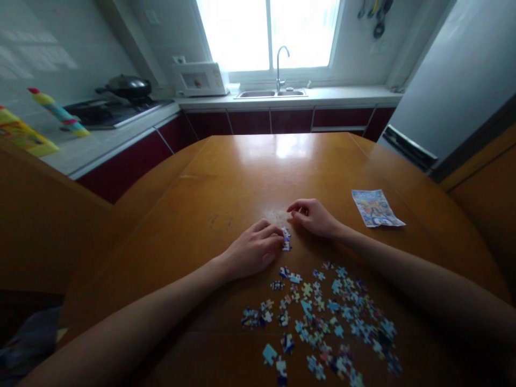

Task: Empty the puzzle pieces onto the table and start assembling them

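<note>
My left hand (258,247) rests on the wooden table, its fingers closed against a small strip of joined jigsaw pieces (286,240) and partly covering it. Just beyond the strip's right side is my right hand (314,217), with loosely curled fingers. A small gap shows between its index finger and thumb, and no piece is visible in it. Many loose jigsaw pieces (314,306), mostly light blue with some dark blue, yellow and pink, lie scattered nearer to me, between my forearms.
A creased printed picture sheet (377,208) lies right of my right hand on the table (226,172). Beyond the table are a counter with a sink (258,94), a microwave (201,79) and a stove with a black pan (129,86). A fridge (455,80) stands right.
</note>
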Demonstrator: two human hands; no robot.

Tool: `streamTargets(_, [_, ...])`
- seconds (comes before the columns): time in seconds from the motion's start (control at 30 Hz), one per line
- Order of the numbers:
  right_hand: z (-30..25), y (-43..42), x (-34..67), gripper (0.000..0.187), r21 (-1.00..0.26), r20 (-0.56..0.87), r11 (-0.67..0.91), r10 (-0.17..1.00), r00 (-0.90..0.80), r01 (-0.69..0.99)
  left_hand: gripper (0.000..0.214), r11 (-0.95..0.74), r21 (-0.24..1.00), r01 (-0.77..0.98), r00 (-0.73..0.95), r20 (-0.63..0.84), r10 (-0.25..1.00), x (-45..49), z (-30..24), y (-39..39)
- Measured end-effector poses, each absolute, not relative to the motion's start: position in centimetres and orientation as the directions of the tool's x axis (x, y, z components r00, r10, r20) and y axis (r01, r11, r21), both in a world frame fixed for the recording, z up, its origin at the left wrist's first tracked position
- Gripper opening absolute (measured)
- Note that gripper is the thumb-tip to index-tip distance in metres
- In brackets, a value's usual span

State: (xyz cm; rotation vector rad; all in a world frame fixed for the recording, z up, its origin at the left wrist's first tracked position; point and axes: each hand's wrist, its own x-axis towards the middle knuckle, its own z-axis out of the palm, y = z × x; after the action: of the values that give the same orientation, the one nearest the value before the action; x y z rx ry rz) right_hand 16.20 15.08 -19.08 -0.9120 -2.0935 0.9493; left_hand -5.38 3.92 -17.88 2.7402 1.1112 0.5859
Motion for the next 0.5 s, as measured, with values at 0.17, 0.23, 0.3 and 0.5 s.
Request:
streamTargets(0.17, [-20.1, 15.3, 16.1, 0.022, -0.817, 0.289, 0.482, 0.818, -0.498, 0.318, 0.034, -0.693, 0.246, 0.678, 0.596, 0.368, 0.714, -5.4, -18.3, 4.1])
streamTargets(0.23, [-20.4, 15.5, 16.1, 0.023, -0.827, 0.291, 0.471, 0.826, -0.483, 0.307, 0.034, -0.684, 0.275, 0.676, 0.549, 0.431, 0.716, -5.5, -18.3, 4.3])
streamTargets(0.3, [-20.6, 15.5, 16.1, 0.022, -0.827, 0.297, 0.472, 0.828, -0.476, 0.306, 0.031, -0.662, 0.290, 0.691, 0.490, 0.486, 0.724, -5.5, -18.3, 4.5])
streamTargets(0.5, [-21.1, 15.2, 15.9, 0.016, -0.774, 0.311, 0.522, 0.806, -0.503, 0.358, 0.027, -0.625, 0.280, 0.729, 0.473, 0.454, 0.755, -5.6, -18.1, 4.9])
